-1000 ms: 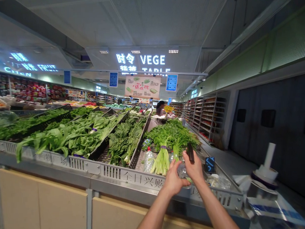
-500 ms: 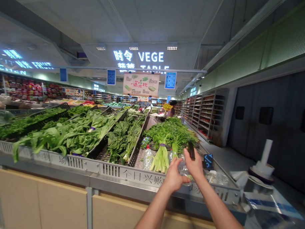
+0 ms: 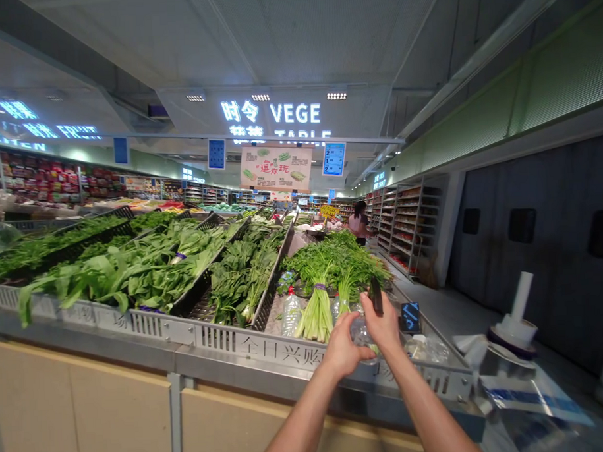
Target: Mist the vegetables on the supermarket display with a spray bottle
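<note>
My right hand is closed round a dark, narrow object that sticks up past the fingers; its kind does not show. My left hand is beside it, fingers curved and thumb apart. Clear plastic, perhaps a bottle, shows between the hands; I cannot tell whether either hand touches it. Just beyond lies a bunch of celery tied with a purple band, and more leafy celery is partly behind my hands. A clear bottle with a red cap stands left of the tied bunch.
Black crate dividers separate leafy greens on the left. The metal rim runs along the front. A small dark price display stands right of my hands. A plastic bag roll is farther right. One person is in the aisle.
The view has shifted slightly, and the person in the aisle now shows more fully, farther right. My hands keep nearly the same pose.
</note>
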Demonstrator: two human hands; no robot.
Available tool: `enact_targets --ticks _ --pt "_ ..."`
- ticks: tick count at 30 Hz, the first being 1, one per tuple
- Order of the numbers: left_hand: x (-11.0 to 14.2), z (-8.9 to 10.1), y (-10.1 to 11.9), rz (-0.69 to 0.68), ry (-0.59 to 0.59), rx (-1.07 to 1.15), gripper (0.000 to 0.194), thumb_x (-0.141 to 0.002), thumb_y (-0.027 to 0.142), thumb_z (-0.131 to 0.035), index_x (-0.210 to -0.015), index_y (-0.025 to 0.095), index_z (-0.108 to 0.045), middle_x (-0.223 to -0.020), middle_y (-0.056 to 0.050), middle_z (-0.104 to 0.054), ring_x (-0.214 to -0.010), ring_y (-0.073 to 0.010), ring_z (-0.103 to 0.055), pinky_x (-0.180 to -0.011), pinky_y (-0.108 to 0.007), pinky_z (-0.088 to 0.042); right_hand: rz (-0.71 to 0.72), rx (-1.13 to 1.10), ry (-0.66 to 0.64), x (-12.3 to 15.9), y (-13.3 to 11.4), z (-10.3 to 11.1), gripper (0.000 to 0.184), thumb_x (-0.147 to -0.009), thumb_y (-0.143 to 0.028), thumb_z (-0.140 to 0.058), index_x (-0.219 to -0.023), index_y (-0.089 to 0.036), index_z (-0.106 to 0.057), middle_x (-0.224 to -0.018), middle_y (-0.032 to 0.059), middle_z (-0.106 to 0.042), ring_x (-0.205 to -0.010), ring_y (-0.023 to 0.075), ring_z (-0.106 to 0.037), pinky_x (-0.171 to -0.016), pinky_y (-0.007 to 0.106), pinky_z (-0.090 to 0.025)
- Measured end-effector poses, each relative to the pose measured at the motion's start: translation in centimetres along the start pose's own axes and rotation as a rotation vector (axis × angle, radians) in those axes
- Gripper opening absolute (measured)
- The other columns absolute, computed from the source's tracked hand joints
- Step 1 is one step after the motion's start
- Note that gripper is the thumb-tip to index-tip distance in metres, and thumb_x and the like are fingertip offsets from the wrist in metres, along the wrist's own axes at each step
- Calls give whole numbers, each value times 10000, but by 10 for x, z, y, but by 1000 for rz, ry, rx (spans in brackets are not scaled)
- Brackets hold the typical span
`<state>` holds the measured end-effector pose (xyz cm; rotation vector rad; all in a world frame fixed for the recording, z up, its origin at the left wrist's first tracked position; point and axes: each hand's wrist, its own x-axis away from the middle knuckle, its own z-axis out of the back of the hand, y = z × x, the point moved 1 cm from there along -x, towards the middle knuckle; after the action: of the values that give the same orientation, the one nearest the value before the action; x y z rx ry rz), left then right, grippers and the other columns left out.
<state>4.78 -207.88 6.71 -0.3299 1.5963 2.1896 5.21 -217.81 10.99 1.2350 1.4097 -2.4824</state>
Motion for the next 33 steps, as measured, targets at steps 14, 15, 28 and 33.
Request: enact_targets --ticks 14,15,28,33 --pt "1 -1 4 23 -24 -14 815 -400 113 -730 -1156 109 -425 -1290 -146 -318 -1178 -240 -319 -997 -324 -246 2 -23 22 2 1 2 403 -690 -479 -417 -892 -150 -537 -842 92 -614 -784 197 -563 -697 286 -404" --pt "2 -1 3 21 -25 -12 815 -398 110 -730 -1155 104 -426 -1286 -147 -323 -1175 -242 -323 -995 -323 -249 3 -24 21 2 2 3 403 -690 -478 -418 -891 -150 -537 -844 93 -614 -781 195 -563 -695 284 -404" --pt "4 -5 -3 -10 -21 17 783 -383 117 -741 -1115 109 -460 -1238 -138 -378 -1136 -244 -364 -981 -326 -269 -11 39 30 2 6 2 400 -699 -502 -380 -840 -162 -538 -760 79 -610 -709 199 -555 -622 285 -398" --pt "2 -3 -4 -36 -5 38 773 -395 114 -736 -1115 118 -455 -1222 -121 -398 -1124 -225 -377 -978 -312 -274 25 26 22 2 2 2 376 -705 -488 -389 -832 -169 -539 -763 70 -610 -718 193 -562 -643 282 -401"
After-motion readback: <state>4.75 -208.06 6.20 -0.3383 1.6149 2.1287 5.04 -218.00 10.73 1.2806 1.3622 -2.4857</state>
